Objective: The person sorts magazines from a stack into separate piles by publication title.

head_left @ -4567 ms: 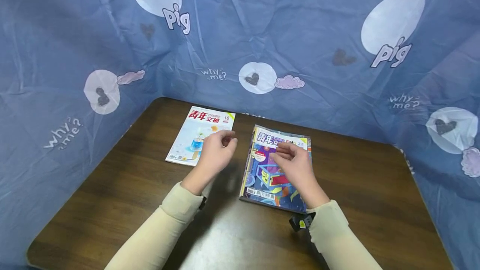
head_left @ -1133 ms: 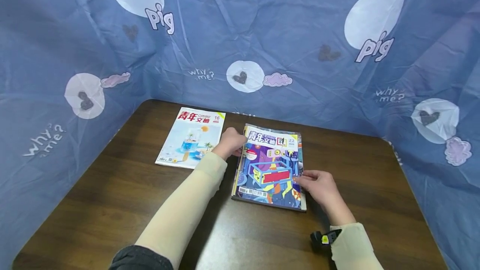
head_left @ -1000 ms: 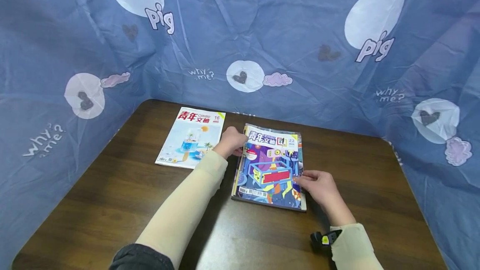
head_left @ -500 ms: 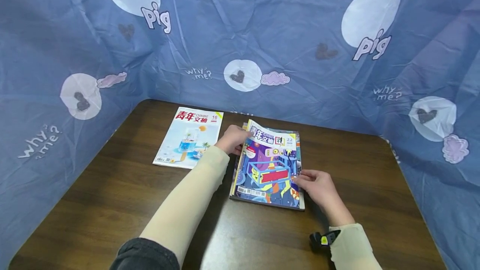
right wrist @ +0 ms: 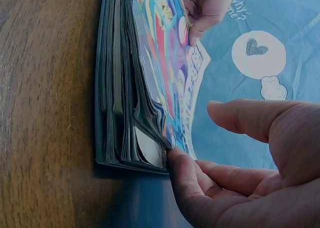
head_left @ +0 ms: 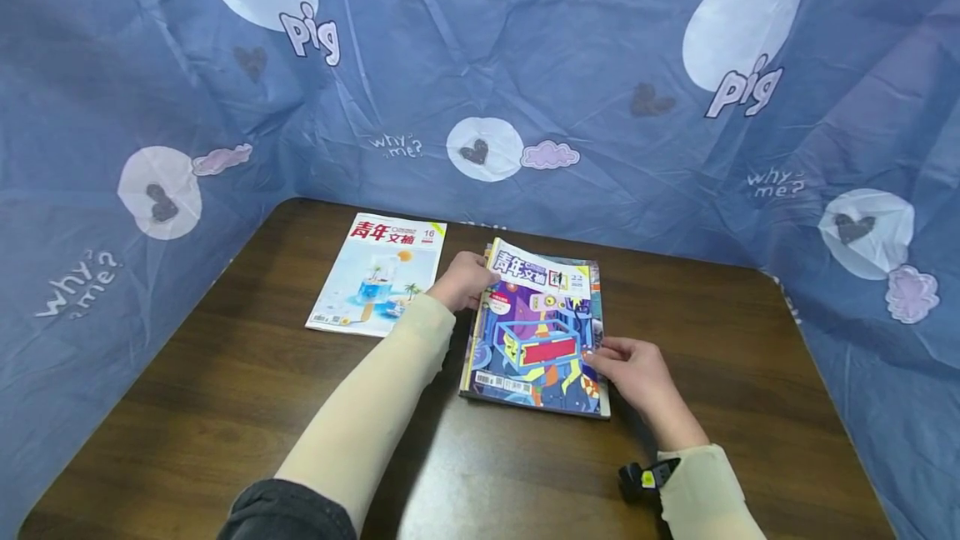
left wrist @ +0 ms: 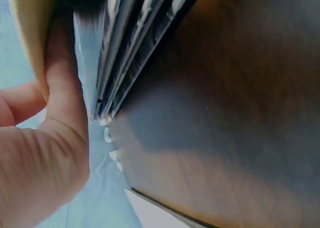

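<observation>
A stack of several magazines, topped by a purple-blue magazine [head_left: 536, 348] with a white title band, lies on the brown table. My left hand [head_left: 461, 280] pinches that top magazine near its upper left corner, which is raised off the stack. In the left wrist view, the lifted yellow-edged magazine [left wrist: 31, 32] stands apart from the page edges of the lower magazines [left wrist: 132, 52]. My right hand [head_left: 636, 373] touches the stack's right edge. In the right wrist view, one fingertip [right wrist: 177, 160] meets the top magazine's edge, and the thumb [right wrist: 240, 117] is clear of the cover.
A white magazine [head_left: 378, 275] with a red title lies flat to the left of the stack, near the left forearm. Blue printed cloth [head_left: 420, 65] hangs around the back and sides of the wooden table [head_left: 225, 407].
The left hand has gone from hovering to pinching the top magazine, raising its upper left corner. The right hand has moved from above the cover to the stack's right edge.
</observation>
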### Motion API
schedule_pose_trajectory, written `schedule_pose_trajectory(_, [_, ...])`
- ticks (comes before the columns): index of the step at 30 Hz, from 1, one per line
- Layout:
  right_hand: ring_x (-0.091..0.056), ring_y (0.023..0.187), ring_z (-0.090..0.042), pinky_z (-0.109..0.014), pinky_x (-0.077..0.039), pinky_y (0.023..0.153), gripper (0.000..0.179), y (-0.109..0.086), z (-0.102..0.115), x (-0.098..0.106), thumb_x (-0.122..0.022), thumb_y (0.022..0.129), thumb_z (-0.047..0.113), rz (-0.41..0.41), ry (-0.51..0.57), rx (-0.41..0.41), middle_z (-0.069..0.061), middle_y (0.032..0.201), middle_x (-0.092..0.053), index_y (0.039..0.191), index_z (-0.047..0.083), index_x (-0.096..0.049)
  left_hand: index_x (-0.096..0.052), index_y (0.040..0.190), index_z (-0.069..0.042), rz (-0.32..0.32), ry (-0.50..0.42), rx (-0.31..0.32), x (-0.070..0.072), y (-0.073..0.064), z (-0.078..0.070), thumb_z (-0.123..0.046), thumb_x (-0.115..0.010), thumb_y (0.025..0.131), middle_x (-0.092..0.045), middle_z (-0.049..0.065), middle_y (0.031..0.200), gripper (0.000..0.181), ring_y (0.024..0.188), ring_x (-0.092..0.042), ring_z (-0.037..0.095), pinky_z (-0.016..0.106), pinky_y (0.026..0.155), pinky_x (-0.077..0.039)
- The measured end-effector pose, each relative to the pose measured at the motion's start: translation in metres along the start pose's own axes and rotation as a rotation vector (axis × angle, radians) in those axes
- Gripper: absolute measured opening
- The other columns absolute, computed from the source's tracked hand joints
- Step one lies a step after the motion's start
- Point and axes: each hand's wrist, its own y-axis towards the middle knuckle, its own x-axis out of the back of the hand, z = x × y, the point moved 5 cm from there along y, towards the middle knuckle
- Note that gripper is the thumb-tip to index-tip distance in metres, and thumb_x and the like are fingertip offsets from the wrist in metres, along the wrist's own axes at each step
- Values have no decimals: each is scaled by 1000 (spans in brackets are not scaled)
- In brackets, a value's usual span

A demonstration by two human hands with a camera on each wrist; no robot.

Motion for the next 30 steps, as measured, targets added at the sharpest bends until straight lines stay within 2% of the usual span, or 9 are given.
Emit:
schedule_pose_trajectory(8, [-61, 113, -34, -51, -50, 98, 66, 1, -1, -2, -74, 95, 34, -13, -9, 4, -23, 127, -63, 143, -5, -51, -55, 134, 6, 36, -125, 49, 4, 1, 7, -8, -61, 102, -71, 19, 99, 36, 82, -72, 30, 41, 69, -60])
schedule_pose_trajectory(14, [-63, 110, -33, -52, -50, 97, 70, -2, -3, 2, -75, 93, 40, -11, -12, 9, -23, 126, -63, 142, -5, -51, -58, 132, 6, 73, -174, 44, 2, -6, 3, -9, -60, 103, -72, 20, 97, 32, 80, -73, 30, 41, 69, -61])
schedule_pose_trajectory(18, [-68, 101, -30, -49, -53, 94, 70, -4, -5, 1, -75, 94, 37, 48, 81, 17, -22, 119, -68, 141, -8, -51, -58, 131, 7, 82, -209, 13, 4, -12, -2, -9, -61, 103, -72, 21, 96, 32, 79, -73, 30, 42, 69, -61])
schedule_pose_trajectory(24, [-71, 88, -25, -39, -60, 77, 58, -6, -4, -7, -75, 95, 29, 154, 257, 17, -18, 106, -72, 132, -12, -57, -56, 132, 7, 85, -268, -2, 11, -21, -7, -8, -60, 103, -72, 22, 98, 34, 79, -74, 30, 42, 70, -61])
schedule_pose_trajectory(30, [-72, 84, -27, -39, -60, 74, 50, -16, 2, -19, -76, 94, 26, 207, 331, 14, -17, 102, -73, 126, -10, -60, -59, 126, 8, 91, -249, 2, 25, -31, -4, -9, -60, 103, -72, 21, 94, 29, 74, -73, 28, 42, 67, -61])
